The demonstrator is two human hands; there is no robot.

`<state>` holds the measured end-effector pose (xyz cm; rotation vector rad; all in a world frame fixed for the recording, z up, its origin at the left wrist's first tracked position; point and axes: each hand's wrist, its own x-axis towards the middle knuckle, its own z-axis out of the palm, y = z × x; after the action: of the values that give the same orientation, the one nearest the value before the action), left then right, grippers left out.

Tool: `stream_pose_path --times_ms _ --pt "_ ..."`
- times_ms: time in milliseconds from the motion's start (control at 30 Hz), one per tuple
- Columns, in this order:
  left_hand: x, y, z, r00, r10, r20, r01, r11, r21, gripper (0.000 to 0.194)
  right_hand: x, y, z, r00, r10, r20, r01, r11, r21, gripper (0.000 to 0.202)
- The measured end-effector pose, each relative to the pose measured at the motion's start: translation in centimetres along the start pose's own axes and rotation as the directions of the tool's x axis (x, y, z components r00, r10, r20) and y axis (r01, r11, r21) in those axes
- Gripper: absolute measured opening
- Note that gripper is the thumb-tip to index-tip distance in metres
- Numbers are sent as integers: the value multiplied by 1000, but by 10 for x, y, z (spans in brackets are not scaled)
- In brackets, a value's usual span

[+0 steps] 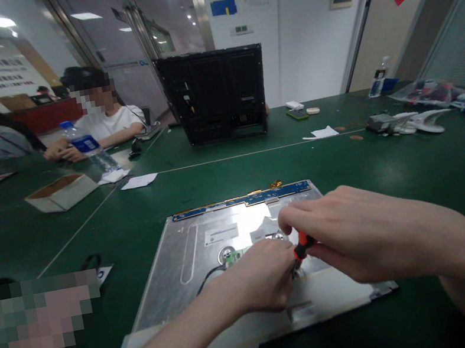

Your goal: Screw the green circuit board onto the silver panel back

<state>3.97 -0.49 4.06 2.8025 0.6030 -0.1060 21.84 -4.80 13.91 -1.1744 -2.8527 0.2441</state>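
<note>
An LCD panel (191, 247) lies flat in front of me, its silvery metal back facing up. Along its far edge runs a blue circuit strip (241, 201). My right hand (351, 234) grips a screwdriver (303, 245) with an orange and black handle, its shaft slanting down to the panel. Beside the shaft, my left hand (257, 277) is closed over the panel's middle; what its fingers hold is hidden. A small green circuit board (234, 256) with a black cable (208, 277) shows partly behind the left hand. A white label (221, 234) sits on the metal.
A black monitor housing (218, 95) stands upright across the green table (145, 213). To the left are an open cardboard box (62, 193), a water bottle (90, 148) and two seated people. Grey and white parts (403, 123) lie at right, near a plastic bag (429, 93).
</note>
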Motion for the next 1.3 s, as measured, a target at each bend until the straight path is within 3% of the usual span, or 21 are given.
stream_pose_path --times_ms 200,433,633,867,1167,1300 --pt "1 1 0 1000 -5 10 5 1000 28 10 3 1 1 998 55 -16 -56 997 -46 14" --pt "1 1 -2 998 -32 61 32 999 6 9 -1 0 0 1000 -26 3 26 1000 8 19" --pt "0 2 -3 1000 -1 31 1 1000 17 8 6 -1 0 999 44 -9 -44 999 -27 14" --pt "0 1 -2 999 1 33 0 1000 -12 8 1 -2 -1 997 -76 23 75 995 67 19" --pt "0 2 -2 999 -16 51 15 1000 18 8 7 1 2 999 17 -28 -18 999 -29 14" --pt "0 1 0 1000 9 11 -9 1000 7 8 5 0 0 1000 -11 -10 11 1000 9 13"
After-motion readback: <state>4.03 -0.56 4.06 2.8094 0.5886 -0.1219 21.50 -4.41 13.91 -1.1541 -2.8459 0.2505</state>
